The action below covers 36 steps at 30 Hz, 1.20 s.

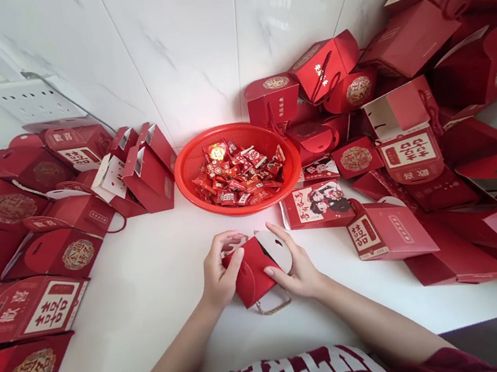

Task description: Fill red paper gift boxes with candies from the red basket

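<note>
Between my two hands is a small red gift box (253,273) with a rope handle (275,309) hanging at its near side. One rounded flap with a white inner face (273,246) stands up at the box's top right. My left hand (224,268) wraps around the left side, its thumb on the red top panel. My right hand (294,267) grips the right side, thumb on the near edge and fingers behind the white flap. Beyond the box sits a red plastic basket (185,186) holding many wrapped candies (242,174).
Red gift boxes (70,249) line the left side, with upright narrow red boxes (148,177) near the basket. More boxes (392,229) are piled high on the right. A flat printed box (317,203) lies right of the basket. Behind is a tiled wall with a socket panel (34,100).
</note>
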Motion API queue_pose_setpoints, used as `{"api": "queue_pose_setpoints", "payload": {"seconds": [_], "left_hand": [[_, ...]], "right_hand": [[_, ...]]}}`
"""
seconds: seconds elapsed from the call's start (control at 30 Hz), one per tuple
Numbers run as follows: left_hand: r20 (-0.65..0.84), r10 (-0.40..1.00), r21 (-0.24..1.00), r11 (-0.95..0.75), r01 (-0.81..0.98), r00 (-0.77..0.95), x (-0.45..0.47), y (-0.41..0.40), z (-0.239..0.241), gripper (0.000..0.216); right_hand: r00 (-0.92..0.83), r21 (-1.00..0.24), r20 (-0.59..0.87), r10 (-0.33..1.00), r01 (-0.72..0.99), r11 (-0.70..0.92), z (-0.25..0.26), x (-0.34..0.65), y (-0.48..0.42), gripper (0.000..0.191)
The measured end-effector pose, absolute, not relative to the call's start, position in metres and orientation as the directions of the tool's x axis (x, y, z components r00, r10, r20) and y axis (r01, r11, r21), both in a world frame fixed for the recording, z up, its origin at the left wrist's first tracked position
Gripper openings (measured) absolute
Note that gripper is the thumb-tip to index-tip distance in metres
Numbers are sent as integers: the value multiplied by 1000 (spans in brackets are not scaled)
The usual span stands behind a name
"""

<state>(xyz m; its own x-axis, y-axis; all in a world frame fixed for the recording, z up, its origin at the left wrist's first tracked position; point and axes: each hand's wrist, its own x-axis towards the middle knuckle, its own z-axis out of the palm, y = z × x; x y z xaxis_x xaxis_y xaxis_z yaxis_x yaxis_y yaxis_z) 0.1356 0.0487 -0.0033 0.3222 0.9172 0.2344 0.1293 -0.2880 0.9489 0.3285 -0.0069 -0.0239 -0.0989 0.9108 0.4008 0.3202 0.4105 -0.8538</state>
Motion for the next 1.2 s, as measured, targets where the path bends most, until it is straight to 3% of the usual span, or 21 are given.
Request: {"api": "queue_pose_setpoints", "payload": {"seconds": [0.23,0.4,0.57,0.8,0.93,1.07,1.2], "left_hand": [[131,927,971,-192,145,352,131,57,0,23],[113,909,979,-170,111,400,129,58,-4,21],[146,839,969,-227,93,524,124,61,-4,23],[207,737,942,-328,72,644,118,67,-2,31],[246,794,913,-382,143,556,120,66,0,32],[411,849,787,-514,341,331,122,59,8,23],[346,787,607,-603,517,510,125,47,14,38]], "right_hand": [[-313,-745,502,806,316,587,-21,338,-2,85],[-472,-693,463,751,335,638,-17,337,2,71],[-428,-722,409,806,389,573,-16,334,1,54],[-393,-735,394,831,408,541,-14,332,0,50],[-315,-713,387,867,495,497,-15,329,0,44],[-170,-663,408,897,619,420,-20,324,0,46],[-55,-633,470,881,674,380,-25,317,0,43]]}}
